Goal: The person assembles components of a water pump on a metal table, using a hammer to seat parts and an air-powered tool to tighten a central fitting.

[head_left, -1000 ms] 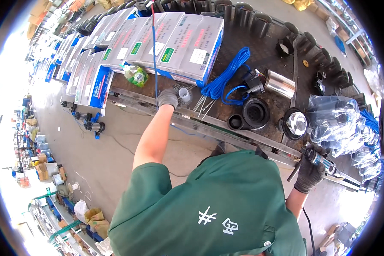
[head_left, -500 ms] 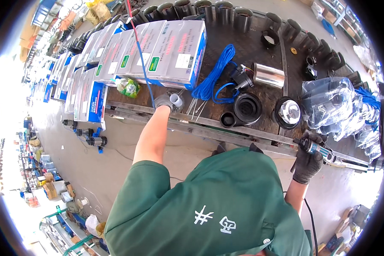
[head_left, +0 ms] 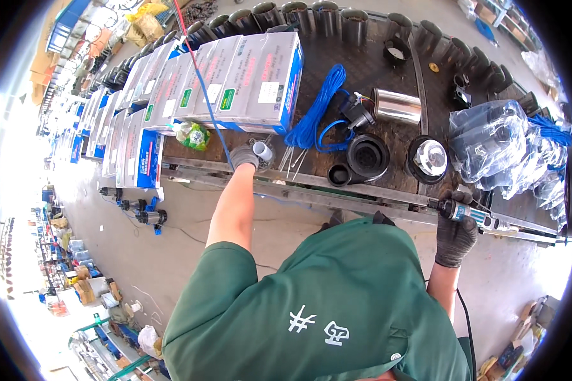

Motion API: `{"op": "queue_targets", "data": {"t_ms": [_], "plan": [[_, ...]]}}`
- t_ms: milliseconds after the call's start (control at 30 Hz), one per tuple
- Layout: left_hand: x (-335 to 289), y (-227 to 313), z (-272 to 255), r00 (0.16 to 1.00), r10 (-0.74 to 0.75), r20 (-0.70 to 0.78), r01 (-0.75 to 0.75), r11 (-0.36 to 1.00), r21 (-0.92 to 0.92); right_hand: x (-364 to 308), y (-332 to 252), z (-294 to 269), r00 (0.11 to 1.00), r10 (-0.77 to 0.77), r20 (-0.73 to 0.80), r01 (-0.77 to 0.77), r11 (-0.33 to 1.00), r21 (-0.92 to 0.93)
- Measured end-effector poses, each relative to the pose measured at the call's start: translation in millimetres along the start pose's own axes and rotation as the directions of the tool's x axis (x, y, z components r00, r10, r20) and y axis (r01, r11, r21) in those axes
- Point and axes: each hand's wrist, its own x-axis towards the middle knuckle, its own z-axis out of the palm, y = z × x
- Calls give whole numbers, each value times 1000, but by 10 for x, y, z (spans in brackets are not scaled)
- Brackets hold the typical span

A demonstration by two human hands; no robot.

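Observation:
My left hand, in a grey glove, rests at the bench's front edge beside a small white plastic tube and what looks like a heap of small metal parts. Its fingertips are hard to make out, so I cannot see whether they pinch anything. At the right, my dark-gloved right hand is wrapped round a power screwdriver with a teal-and-silver body, held sideways along the bench edge. Between the hands lie a round black housing, a small black cup and a black ring with a shiny metal dome.
Grey-and-blue boxes fill the left of the bench, with a green packet before them. A blue cable coil, thin metal rods, a steel cylinder and plastic-wrapped parts lie rightward. Dark tubes line the far edge.
The whole view has shifted slightly. My right hand, still round the screwdriver, sits a little farther left and higher; my left hand stays beside the white tube.

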Motion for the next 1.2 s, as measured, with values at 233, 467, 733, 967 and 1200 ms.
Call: {"op": "queue_targets", "data": {"t_ms": [233,467,733,967,1200], "plan": [[279,-578,381,920,-316,-233,139,817,-560,45,-30,44,999,2,54,-4,999,43],[-644,12,-1004,963,268,-14,144,-559,-816,43,-48,-25,997,-12,-70,18,996,83],[-2665,1849,-1857,357,875,-327,-248,-249,-936,199,-123,673,1000,-9,-27,9,1000,6],[-2874,2336,-1807,139,950,-280,-292,-231,-928,73,-173,515,995,-78,-62,79,997,9],[-2989,2406,-1950,48,953,-301,-650,-199,-733,-51,-222,435,995,-76,-61,77,997,10]]}}
